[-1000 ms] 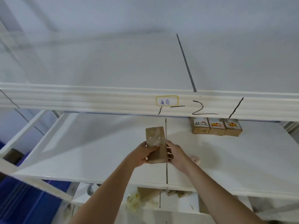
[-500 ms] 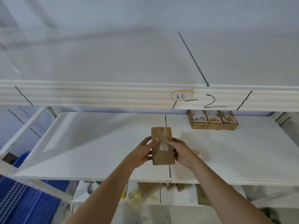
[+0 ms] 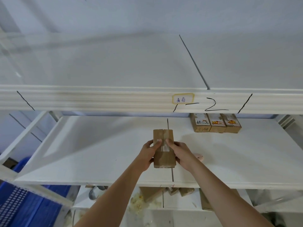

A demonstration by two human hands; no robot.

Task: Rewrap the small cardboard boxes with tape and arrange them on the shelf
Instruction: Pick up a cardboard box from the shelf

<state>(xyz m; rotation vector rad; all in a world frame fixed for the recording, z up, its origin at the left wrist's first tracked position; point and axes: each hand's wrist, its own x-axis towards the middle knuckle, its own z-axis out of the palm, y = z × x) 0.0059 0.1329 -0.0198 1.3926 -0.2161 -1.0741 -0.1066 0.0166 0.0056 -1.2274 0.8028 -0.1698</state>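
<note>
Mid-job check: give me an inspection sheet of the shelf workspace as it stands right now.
Surface: white shelf, seam down its middle.
Job's things: cardboard box held above the shelf, clear tape over its top seam; three boxes in a row at the back right.
Clutter: small pink object on the shelf beside the right hand; scraps on the lower shelf.
Grippers: left hand and right hand grip the box, thumbs on the tape.
Cables: nothing seen.
Surroundings: blue crate lower left; label on the beam.
</note>
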